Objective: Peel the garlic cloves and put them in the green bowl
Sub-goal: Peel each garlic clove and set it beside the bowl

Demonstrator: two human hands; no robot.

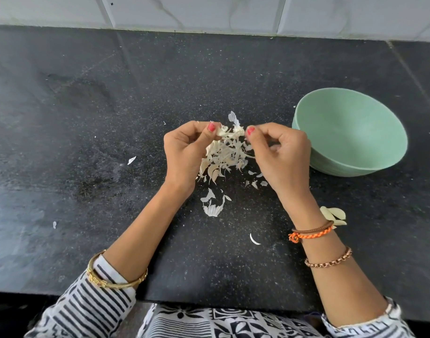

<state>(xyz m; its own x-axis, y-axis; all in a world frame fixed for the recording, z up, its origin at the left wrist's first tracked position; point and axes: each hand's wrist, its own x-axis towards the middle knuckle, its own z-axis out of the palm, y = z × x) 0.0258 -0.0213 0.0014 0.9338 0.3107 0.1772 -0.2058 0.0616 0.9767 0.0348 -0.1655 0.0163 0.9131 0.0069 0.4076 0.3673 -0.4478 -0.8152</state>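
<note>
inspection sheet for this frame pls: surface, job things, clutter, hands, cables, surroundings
Surface: dark speckled counter, dusted with small white flecks.
Job's things: green bowl at the right, tilted, no cloves visible in it; garlic clove held above the counter between both hands; a few cloves on the counter beside the right wrist.
Clutter: pile of garlic skins under the hands, loose skin pieces nearer the person.
Hands: left hand and right hand both pinch the clove at the fingertips.
Cables: nothing seen.
Surroundings: white tiled wall behind the counter.
</note>
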